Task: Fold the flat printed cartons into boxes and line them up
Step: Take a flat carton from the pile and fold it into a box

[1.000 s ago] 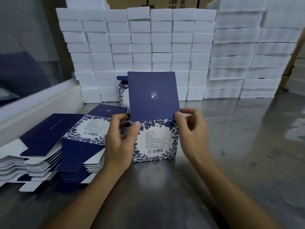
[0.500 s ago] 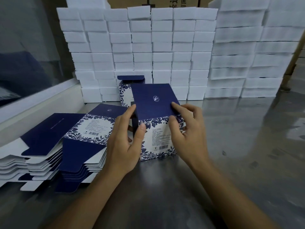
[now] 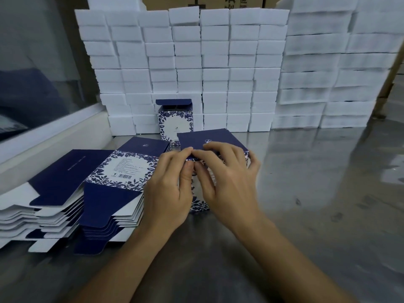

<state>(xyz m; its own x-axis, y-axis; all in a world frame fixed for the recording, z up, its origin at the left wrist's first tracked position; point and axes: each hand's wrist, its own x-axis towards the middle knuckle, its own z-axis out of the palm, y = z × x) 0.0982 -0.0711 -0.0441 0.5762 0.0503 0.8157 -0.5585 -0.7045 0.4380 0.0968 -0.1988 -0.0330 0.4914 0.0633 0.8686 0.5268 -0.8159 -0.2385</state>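
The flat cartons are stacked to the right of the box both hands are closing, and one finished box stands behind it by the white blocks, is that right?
Not quite. The head view shows the flat cartons stacked to the left of the box, not the right. The rest holds: the left hand and right hand are closing it, and a finished box stands behind it by the white blocks.

Flat cartons (image 3: 91,189) left of box (image 3: 209,141); foam blocks (image 3: 185,62) behind.

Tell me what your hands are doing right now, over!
Left hand and right hand both pinching the box lid's front edge. Lid folded down, tuck not confirmed. One finished box behind. Nothing in the way.
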